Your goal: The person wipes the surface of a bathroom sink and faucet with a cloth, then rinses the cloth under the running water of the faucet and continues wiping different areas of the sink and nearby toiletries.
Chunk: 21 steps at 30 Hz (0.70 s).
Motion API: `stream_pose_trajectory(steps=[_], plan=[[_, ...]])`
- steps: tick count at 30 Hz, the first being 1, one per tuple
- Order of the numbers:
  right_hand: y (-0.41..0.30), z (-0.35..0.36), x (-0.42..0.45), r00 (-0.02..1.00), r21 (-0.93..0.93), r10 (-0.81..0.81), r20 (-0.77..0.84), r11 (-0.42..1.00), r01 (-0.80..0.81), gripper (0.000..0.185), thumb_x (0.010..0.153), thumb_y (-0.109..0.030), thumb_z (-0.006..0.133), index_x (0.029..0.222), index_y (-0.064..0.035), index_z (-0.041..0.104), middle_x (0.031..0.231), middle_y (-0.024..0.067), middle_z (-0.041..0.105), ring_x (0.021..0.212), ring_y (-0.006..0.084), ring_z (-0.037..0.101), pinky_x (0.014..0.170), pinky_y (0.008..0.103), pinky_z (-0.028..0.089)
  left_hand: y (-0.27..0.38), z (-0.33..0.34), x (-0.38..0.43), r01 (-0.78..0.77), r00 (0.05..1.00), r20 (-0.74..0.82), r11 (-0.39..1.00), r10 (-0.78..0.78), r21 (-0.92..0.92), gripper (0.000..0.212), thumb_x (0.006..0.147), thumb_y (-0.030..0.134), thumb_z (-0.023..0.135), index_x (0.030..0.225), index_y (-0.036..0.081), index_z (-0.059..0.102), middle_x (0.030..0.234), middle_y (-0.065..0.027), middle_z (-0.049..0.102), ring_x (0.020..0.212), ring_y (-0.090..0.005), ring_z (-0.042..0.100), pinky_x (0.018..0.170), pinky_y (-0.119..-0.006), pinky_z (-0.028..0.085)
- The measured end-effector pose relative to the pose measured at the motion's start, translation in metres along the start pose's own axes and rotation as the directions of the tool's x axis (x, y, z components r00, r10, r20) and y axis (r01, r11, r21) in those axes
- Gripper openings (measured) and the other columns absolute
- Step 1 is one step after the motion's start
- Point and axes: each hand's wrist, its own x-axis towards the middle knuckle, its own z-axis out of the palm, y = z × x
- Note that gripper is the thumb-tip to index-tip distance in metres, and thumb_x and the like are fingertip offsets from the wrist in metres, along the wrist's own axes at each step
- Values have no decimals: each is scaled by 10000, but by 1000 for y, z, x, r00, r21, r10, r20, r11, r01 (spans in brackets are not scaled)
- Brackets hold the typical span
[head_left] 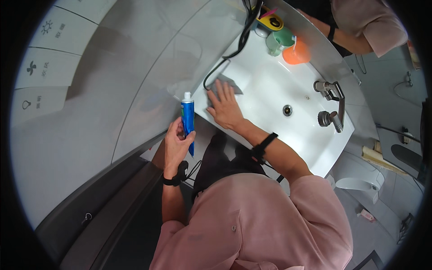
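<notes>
My left hand (pixel 178 143) holds a blue toothpaste tube (pixel 188 118) upright in the picture, its white cap at the top, beside the near left corner of the white washbasin (pixel 263 135). On the basin's left rim, my right hand (pixel 224 107) lies flat with spread fingers on a grey cloth (pixel 226 82). Part of the cloth is hidden beneath the palm and fingers. A black cable (pixel 216 69) curves down to the cloth's left edge, close to my fingertips.
Along the basin's back rim stand a green cup (pixel 277 42), an orange cup (pixel 297 54) and a yellow-and-black item (pixel 271 22). A metal faucet (pixel 341 101) rises at the right, below a mirror (pixel 378 87). A toilet (pixel 357 172) stands beyond the basin; a tiled wall (pixel 152 44) borders its left side.
</notes>
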Motion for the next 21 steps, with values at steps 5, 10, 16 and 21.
stream_pose_trajectory(steps=[5, 10, 16, 21], plan=[[-45, 24, 34, 971, 203, 139, -194, 974, -99, 479, 910, -217, 548, 1274, 77, 449, 1478, 315, 255, 1335, 538, 264, 1123, 573, 215, 2, 0, 0, -28, 999, 18, 999, 29, -27, 602, 802, 31, 707, 1337, -69, 450, 1073, -109, 608, 918, -140, 601, 736, -258, 520], [-53, 30, -12, 987, 27, -158, -28, 987, 159, 513, 844, -151, 537, 1331, 0, 481, 1474, 249, 337, 1387, 420, 289, 1149, 488, 233, -1, 6, 0, 4, 1000, 23, 988, -1, -153, 587, 816, 20, 692, 1344, -62, 449, 1069, -95, 616, 909, -135, 604, 766, -261, 513], [-22, -9, -100, 972, -75, -233, 39, 969, 235, 644, 793, -87, 556, 1421, -48, 420, 1499, 237, 313, 1382, 404, 308, 1129, 489, 271, -12, 12, 7, -3, 1000, 26, 998, 1, 64, 541, 778, 55, 713, 1280, -38, 533, 1054, -94, 617, 861, -143, 595, 784, -280, 507], [10, -63, -198, 981, -24, 35, 192, 999, -31, 639, 833, -110, 578, 1441, -69, 387, 1511, 269, 252, 1358, 450, 317, 1126, 499, 277, -8, 25, 24, -198, 978, 37, 858, 206, 474, 551, 776, 110, 701, 1285, -18, 536, 1056, -142, 607, 895, -255, 619, 791, -348, 517]])
